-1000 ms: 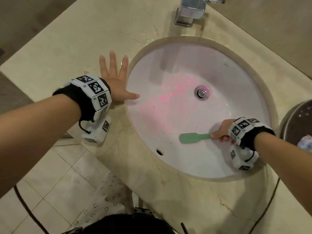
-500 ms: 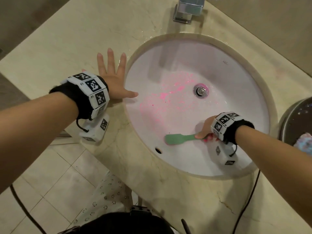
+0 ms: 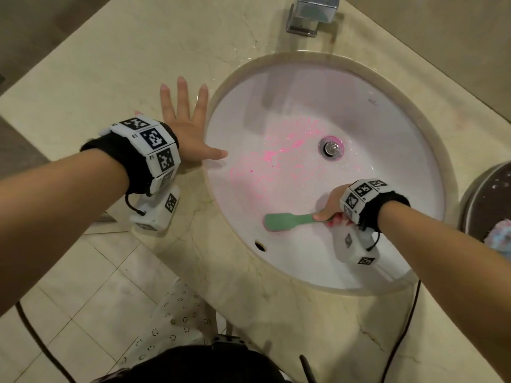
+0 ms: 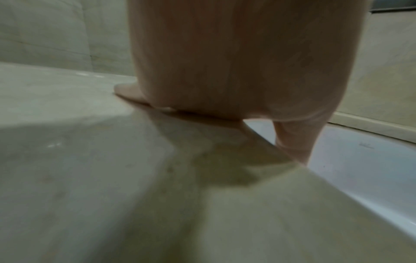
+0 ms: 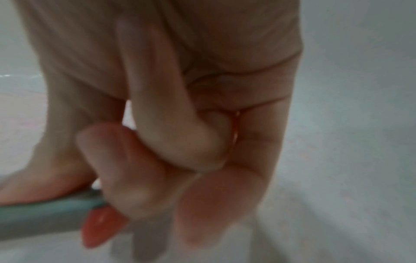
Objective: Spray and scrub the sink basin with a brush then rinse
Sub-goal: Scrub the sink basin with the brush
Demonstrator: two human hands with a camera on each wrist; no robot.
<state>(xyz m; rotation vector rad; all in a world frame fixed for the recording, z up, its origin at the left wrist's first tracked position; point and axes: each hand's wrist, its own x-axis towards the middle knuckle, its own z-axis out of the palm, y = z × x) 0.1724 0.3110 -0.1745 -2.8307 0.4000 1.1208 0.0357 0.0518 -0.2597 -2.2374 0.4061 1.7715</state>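
Observation:
A white oval sink basin point(image 3: 392, 139) is set into a beige marble counter point(image 3: 116, 67). Pink cleaner spray point(image 3: 276, 158) speckles the bowl left of the drain point(image 3: 331, 148). My right hand point(image 3: 330, 208) grips the handle of a green brush point(image 3: 287, 221), whose head lies on the near wall of the bowl, pointing left. The right wrist view shows fingers point(image 5: 157, 160) curled round the green handle point(image 5: 45, 213), with a pink end point(image 5: 101, 226) below them. My left hand point(image 3: 188, 125) rests flat on the counter by the basin's left rim, fingers spread, thumb point(image 4: 294, 140) over the edge.
A chrome faucet point(image 3: 312, 15) stands behind the basin. A round dark bin point(image 3: 486, 205) with a bluish cloth point(image 3: 500, 239) sits at the right edge. An overflow hole point(image 3: 260, 246) is in the near wall. Tiled floor point(image 3: 69, 286) lies below left. A black cable point(image 3: 401, 335) crosses the counter front.
My right hand has drawn the brush leftward along the near wall of the bowl, then slightly back. The left hand has stayed flat on the counter.

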